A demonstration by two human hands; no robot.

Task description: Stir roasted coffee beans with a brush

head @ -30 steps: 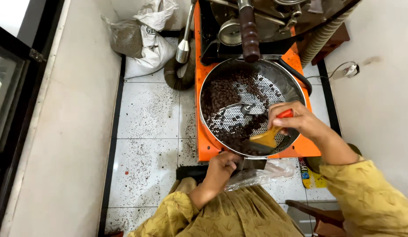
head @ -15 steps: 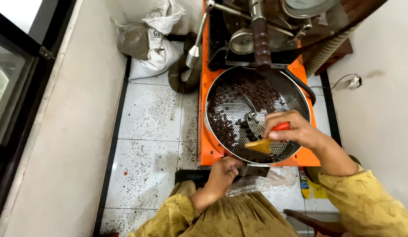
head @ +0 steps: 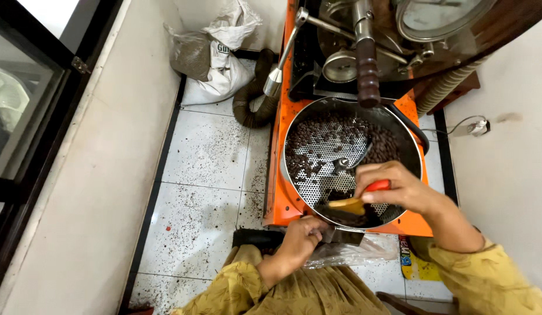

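A white tiled floor [head: 207, 192], speckled with dark crumbs, fills the left of the view, edged by a pale wall and a dark window frame [head: 26, 116]. Against the far wall slumps a white sack [head: 215, 55], with a ribbed brown hose [head: 253, 99] curling from it toward the orange machine [head: 279, 198]. That machine takes up the upper right; its metal drum front, a lever with a dark wooden handle [head: 368, 64] and a slanting steel rod stand over the far rim of the round tray [head: 294, 175]. The tray has a perforated steel floor, and dark coffee beans [head: 317, 137] lie mostly in its far and left parts, with another heap at the near edge.

The right hand [head: 399, 189] reaches over the near half of the tray, its grip clamped on the red handle of a brush [head: 355, 204], whose yellow head touches the beans near the rim. The left hand [head: 303, 236] sits below the tray's near edge, fingers closed on a clear plastic bag [head: 358, 251] held just beside a dark chute there. A coloured packet [head: 408, 259] lies on the floor under the right forearm.
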